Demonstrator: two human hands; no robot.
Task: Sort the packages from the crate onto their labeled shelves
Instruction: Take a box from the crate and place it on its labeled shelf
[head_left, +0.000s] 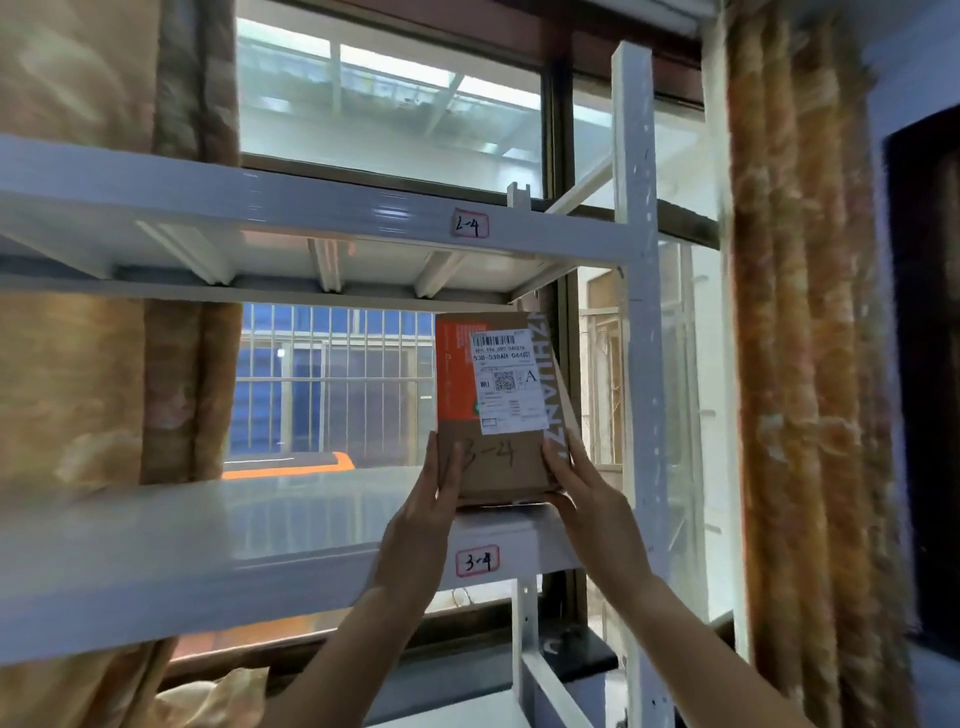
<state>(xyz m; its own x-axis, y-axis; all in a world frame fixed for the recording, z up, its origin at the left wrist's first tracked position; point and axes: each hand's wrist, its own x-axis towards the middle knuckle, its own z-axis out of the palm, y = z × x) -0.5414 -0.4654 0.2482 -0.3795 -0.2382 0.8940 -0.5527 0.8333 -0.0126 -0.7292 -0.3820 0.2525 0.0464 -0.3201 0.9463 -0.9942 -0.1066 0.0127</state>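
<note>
Daylight falls through the window (389, 130) behind a white rack (636, 312); we take the 3-4 tag (477, 560), stuck on the front lip of the lower shelf (208, 525), as our mark. Directly above that tag stands the package (493, 467), a brown carton held upright, its shipping label (506, 382) facing us and a handwritten 3-4 on the card beneath it; its base is at the shelf's front edge just above the tag, though we cannot tell whether it already bears on the shelf. Above and left of the tag, our left hand (431, 499) lies with straight fingers flat against the carton's left edge; above and right of the tag, our right hand (582, 493) wraps the lower right corner, fingers up the side and thumb along the base. High above the tag, the upper shelf carries a 2-4 tag (470, 224); that one is not ours.

We judge the step to be setting the carton onto its shelf; the writing and the tag agree, so the place looks right. To do it well we should seat the base flat first; then slide it back from the tag until the whole base is carried; draw the right thumb clear before the weight settles; steady with the left palm, since a tall carton tips easily; leave the writing facing the tag side.
</note>
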